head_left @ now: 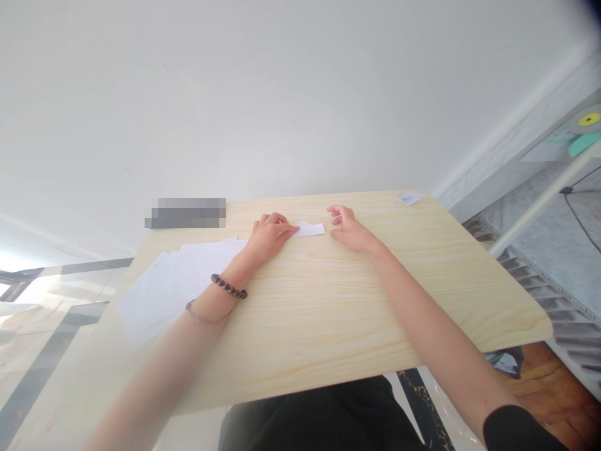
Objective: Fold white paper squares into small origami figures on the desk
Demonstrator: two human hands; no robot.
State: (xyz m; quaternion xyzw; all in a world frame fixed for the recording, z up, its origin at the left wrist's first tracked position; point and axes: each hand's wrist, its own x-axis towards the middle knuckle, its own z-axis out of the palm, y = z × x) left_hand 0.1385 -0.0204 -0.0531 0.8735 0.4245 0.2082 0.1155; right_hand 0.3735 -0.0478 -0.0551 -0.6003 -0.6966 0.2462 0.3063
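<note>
A small folded piece of white paper (310, 230) lies on the wooden table toward its far side. My left hand (272, 236) pinches the paper's left end between thumb and fingers. Dark beads and a thin band circle that wrist. Just off the paper's right end, my right hand (348, 230) hovers with fingers apart and nothing between them. Loose white sheets (188, 275) are spread on the left of the table, partly hidden under my left forearm.
The light wooden table (319, 313) stands against a white wall (291, 94). At its far right corner lies another small folded paper (410, 198). A blurred-out grey block (188, 213) covers the far left corner. A white pole (539, 203) rises beyond the right edge.
</note>
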